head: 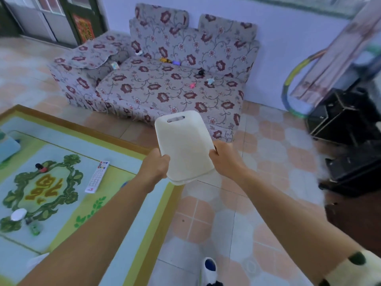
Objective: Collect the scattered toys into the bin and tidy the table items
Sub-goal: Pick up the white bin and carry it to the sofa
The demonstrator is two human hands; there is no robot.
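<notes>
I hold a white plastic bin out in front of me over the tiled floor, its handle slot facing away. My left hand grips its left side and my right hand grips its right side. Several small toys lie on the floral sofa: a yellow toy, a purple one, a black one, a pale blue one, a pink one and a white one. On the table at left lie a white remote, a black and red toy, a green toy and a white lid.
A hoop leans at the wall on the right beside black boxes. A dark cabinet stands at the right edge. Open tiled floor lies between table, sofa and boxes. My slipper shows at the bottom.
</notes>
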